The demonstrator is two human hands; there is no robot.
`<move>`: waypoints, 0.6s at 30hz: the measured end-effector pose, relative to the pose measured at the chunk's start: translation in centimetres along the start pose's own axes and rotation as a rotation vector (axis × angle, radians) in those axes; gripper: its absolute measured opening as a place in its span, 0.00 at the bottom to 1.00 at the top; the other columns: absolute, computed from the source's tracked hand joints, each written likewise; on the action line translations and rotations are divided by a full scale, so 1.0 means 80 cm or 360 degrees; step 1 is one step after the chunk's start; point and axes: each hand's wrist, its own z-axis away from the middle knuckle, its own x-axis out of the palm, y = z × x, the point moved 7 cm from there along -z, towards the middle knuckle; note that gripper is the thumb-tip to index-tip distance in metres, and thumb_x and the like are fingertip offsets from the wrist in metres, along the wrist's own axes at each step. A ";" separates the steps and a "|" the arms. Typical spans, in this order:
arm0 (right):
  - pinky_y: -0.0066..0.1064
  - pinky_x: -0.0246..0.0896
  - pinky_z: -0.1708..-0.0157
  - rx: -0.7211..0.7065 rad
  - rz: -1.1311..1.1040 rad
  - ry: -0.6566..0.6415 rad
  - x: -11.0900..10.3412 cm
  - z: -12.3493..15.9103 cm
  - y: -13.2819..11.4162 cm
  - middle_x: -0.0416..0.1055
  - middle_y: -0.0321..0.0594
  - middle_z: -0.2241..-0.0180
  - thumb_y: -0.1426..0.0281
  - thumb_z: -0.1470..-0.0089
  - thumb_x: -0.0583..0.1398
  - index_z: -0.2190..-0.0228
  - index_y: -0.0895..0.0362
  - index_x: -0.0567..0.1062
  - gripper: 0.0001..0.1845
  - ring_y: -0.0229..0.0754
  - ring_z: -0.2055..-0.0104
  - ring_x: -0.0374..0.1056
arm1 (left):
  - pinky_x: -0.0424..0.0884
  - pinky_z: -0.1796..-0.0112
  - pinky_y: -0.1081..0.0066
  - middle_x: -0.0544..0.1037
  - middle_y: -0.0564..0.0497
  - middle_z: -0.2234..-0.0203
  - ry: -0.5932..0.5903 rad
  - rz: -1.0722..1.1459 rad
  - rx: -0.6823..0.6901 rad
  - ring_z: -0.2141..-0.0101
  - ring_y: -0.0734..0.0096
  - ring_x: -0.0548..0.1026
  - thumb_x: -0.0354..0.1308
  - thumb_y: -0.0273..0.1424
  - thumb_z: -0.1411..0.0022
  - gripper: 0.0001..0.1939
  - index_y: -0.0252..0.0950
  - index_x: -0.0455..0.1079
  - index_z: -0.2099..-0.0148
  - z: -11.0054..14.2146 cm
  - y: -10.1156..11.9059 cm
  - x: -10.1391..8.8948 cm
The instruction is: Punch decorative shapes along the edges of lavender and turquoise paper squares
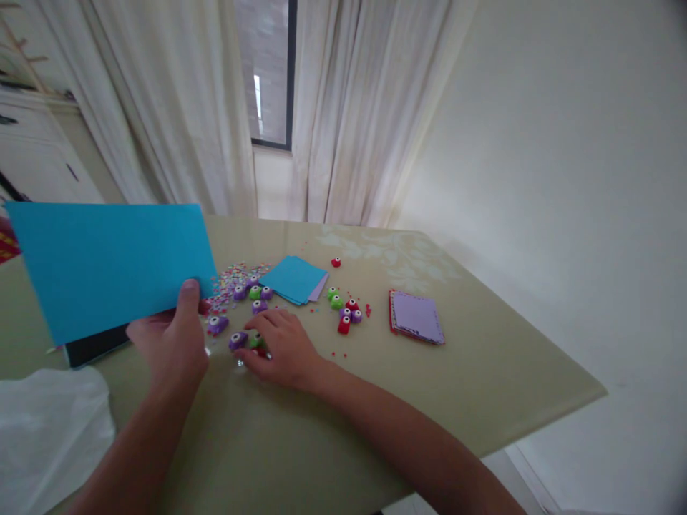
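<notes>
My left hand (174, 336) grips a plain blue sheet of card (115, 265) by its lower right corner, thumb on the near face. The card is raised at a tilt above the table. My right hand (284, 347) rests low on the table with fingers curved and apart, thumb separate from them. Between its thumb and fingers lie a purple one-eyed figure (237, 341) and a green one-eyed figure (257, 341), the latter partly hidden by the fingers. Just beyond are another purple figure (217, 325) and a cluster of purple and green ones (255, 292).
Tiny colourful beads (236, 279) spread behind the hands, beside stacked blue square papers (294, 277). Red, green and purple figures (351, 306) sit further right, near a purple-topped stack (417, 317). A black flat object (96, 345) and white sheet (51, 436) lie left.
</notes>
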 end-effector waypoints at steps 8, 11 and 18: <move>0.44 0.57 0.30 0.0211 0.0052 0.0013 -0.017 -0.076 0.069 0.71 0.53 0.34 0.57 0.26 0.61 0.38 0.58 0.74 0.24 0.51 0.31 0.65 | 0.78 0.61 0.66 0.82 0.52 0.67 -0.0112 0.0019 0.0081 0.66 0.65 0.80 0.70 0.41 0.40 0.13 0.37 0.76 0.63 0.002 -0.005 0.013; 0.52 0.53 0.27 0.0258 0.0096 -0.0086 0.002 -0.120 0.085 0.64 0.57 0.28 0.48 0.31 0.64 0.31 0.56 0.68 0.38 0.57 0.25 0.58 | 0.78 0.61 0.67 0.82 0.53 0.67 -0.0069 0.0106 0.0086 0.66 0.65 0.80 0.70 0.42 0.40 0.14 0.38 0.76 0.62 0.001 -0.011 0.012; 0.50 0.56 0.28 0.0002 0.0074 -0.0280 0.057 -0.159 0.057 0.72 0.59 0.33 0.40 0.32 0.58 0.34 0.62 0.72 0.43 0.59 0.29 0.65 | 0.74 0.68 0.69 0.81 0.51 0.67 0.0257 0.0269 0.0098 0.71 0.71 0.75 0.67 0.37 0.41 0.12 0.34 0.76 0.61 -0.024 -0.021 -0.007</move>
